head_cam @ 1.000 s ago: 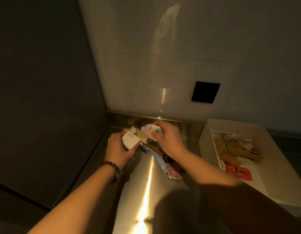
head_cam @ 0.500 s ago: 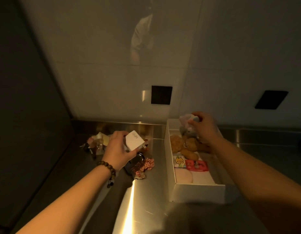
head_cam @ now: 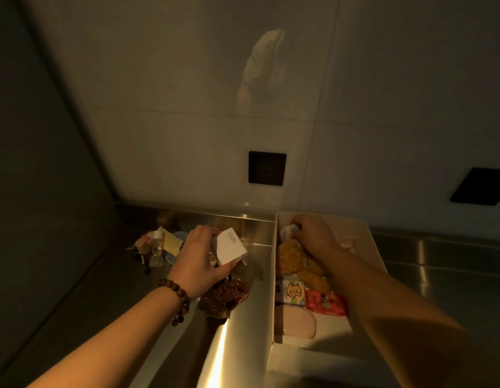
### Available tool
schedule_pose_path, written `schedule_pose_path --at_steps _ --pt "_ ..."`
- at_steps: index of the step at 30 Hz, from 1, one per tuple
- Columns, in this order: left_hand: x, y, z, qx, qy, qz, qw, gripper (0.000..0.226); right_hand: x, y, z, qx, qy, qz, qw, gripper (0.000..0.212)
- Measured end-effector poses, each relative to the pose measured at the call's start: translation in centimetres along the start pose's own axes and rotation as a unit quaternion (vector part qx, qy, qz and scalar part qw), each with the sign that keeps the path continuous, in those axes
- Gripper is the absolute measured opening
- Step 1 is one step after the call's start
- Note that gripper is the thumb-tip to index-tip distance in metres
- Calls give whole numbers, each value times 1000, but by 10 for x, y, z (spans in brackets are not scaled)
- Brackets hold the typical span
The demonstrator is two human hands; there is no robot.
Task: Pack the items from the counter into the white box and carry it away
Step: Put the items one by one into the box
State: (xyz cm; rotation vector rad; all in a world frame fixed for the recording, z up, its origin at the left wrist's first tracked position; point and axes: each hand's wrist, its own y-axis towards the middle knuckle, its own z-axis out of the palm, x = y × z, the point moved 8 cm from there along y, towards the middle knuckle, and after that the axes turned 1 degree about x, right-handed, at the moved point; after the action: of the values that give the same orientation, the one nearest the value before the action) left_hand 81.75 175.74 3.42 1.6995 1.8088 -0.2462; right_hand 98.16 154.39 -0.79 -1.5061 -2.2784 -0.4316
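Observation:
My left hand (head_cam: 197, 261) grips a white charger plug (head_cam: 230, 249) marked GaN, held above the steel counter (head_cam: 164, 317). My right hand (head_cam: 313, 238) is inside the far end of the white box (head_cam: 271, 278) and pinches a small pale plush toy (head_cam: 288, 229). In the box lie a brown teddy bear (head_cam: 296, 261), a cartoon packet (head_cam: 292, 294), a red packet (head_cam: 327, 303) and a pink pouch (head_cam: 295, 323). On the counter sit a red checked fabric piece (head_cam: 226, 296) and a pile of small packets with a blue cable (head_cam: 162, 246).
A dark side panel (head_cam: 47, 191) closes the counter on the left. The tiled back wall carries two black sockets, one at centre (head_cam: 267, 168) and one at the right edge (head_cam: 479, 186). Steel counter continues to the right of the box (head_cam: 439, 270).
My right hand carried the pale plush toy from the pile over to the box and has lowered it into the far end. My left hand stayed over the counter with the plug.

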Motion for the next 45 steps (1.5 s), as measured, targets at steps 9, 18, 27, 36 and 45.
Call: schedule_pose_path --at_steps 9,18,27,36,45 --pt "-46 7 9 15 -42 73 996 61 38 -29 -47 15 192 -63 979 40" --pt "-119 4 53 96 -103 160 977 71 46 -97 -61 166 7 -147 975 67" --pt "-94 -5 102 206 2 144 968 104 -27 -131 -36 276 -149 -75 947 68" --pt "-64 -12 126 248 -16 96 964 105 -48 -137 40 286 -132 -98 944 39" --pt "-63 -14 131 245 -74 106 961 100 -62 -138 48 369 -149 -26 917 46"
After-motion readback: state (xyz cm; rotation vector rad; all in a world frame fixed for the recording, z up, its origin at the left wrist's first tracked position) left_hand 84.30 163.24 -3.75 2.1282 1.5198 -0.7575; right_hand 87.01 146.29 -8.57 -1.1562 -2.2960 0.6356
